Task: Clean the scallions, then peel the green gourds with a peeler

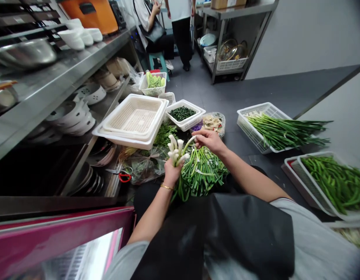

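My left hand [172, 172] is wrapped round a bunch of green garlic stalks [175, 148], their white bulb ends pointing up and the green leaves hanging below. My right hand [208, 140] pinches the white end of one stalk [189, 143], which bends out from the bunch to the right. Below both hands lies a large heap of the same green stalks [205, 171], in front of my black apron [217, 229]. A few pale peeled strips rest on the heap.
White baskets stand ahead: one stacked and bare [131, 116], one of dark green chillies [182, 113]. Scallions fill a basket [254, 132] on the right, near green peppers [334, 182]. Red-handled scissors [124, 177] lie left by a steel shelf [66, 74]. Two people are further back.
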Motion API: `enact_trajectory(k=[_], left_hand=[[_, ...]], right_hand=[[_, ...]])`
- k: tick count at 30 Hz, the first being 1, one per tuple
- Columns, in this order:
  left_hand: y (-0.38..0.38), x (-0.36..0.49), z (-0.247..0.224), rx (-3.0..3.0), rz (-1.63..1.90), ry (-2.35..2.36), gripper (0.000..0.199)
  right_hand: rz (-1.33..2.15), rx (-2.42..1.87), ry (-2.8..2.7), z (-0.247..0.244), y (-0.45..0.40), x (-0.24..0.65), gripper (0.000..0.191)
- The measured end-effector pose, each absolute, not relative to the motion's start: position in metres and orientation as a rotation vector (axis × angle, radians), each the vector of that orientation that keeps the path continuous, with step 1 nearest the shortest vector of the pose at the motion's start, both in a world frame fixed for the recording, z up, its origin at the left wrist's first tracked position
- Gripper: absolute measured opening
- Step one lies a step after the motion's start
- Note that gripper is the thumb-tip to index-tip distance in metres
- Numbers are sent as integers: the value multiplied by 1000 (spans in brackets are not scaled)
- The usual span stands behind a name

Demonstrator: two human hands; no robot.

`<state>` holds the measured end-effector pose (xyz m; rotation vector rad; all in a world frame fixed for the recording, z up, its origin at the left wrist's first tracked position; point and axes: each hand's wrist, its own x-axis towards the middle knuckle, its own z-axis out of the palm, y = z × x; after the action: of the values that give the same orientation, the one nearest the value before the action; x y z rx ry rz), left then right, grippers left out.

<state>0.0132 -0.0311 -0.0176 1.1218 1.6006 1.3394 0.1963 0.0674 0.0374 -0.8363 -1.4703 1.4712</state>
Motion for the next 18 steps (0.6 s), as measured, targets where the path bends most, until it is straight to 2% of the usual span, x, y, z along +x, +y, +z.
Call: enact_trajectory(k=[2,4,7,9,12,16,18], left_hand=[[-31,10,-15,996,1280,1461,35],[-30,5,-10,911,1184,1280,40],[-29,-6,-5,914,1016,1094,35],[-28,-11,-5,918,958,1033,30],[-25,-15,-8,868,990,988,31],[-9,-15,1,784,1146,984,33],[4,-13,17,730,1245,982,35]], right_hand=[[1407,-767,-1568,30,68,202,40],[1135,-752,-1807,26,73,212,34],[602,-736,-2186,28,89,231,25],[419,-749,-2322,29,100,241,27],[490,-868,-2482,18,109,245,35],[797,-1127,-2566,-12,107,223,78],[1098,-1045,-2355,-20,97,202,89]])
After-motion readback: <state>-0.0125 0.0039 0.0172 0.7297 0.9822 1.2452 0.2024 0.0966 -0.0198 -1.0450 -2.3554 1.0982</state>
